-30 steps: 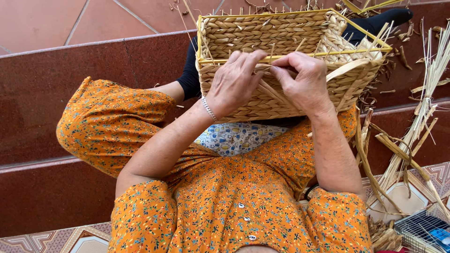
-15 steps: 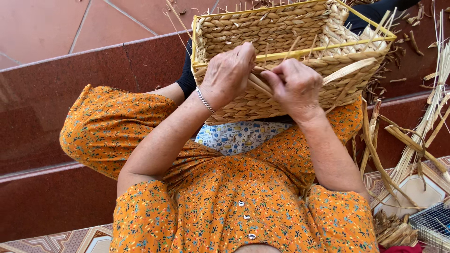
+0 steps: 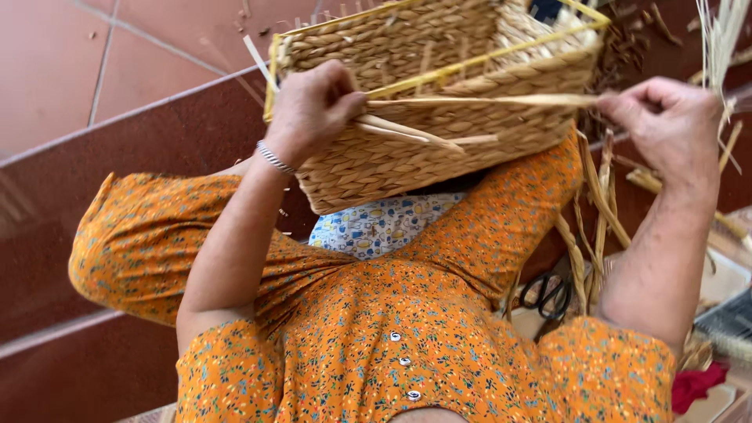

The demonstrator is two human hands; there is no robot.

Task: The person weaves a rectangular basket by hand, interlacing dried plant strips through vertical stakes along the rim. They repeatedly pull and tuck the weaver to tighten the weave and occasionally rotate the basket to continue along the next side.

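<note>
Fingers of your left hand point(image 3: 309, 110) pinch flat straw strands against the near wall of the rectangular woven straw basket point(image 3: 439, 117), which rests tilted on your lap. Your right hand point(image 3: 666, 125) is closed on a long pale straw strand point(image 3: 486, 100), stretched level across the basket's rim.

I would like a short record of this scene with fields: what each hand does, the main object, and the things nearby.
left hand: grips the near rim of the basket
right hand: pinches a long flat strand drawn taut to the side
basket: woven, rectangular, yellow frame at the rim, resting on the lap
nearby: loose strands, black scissors
wrist: silver bracelet
</note>
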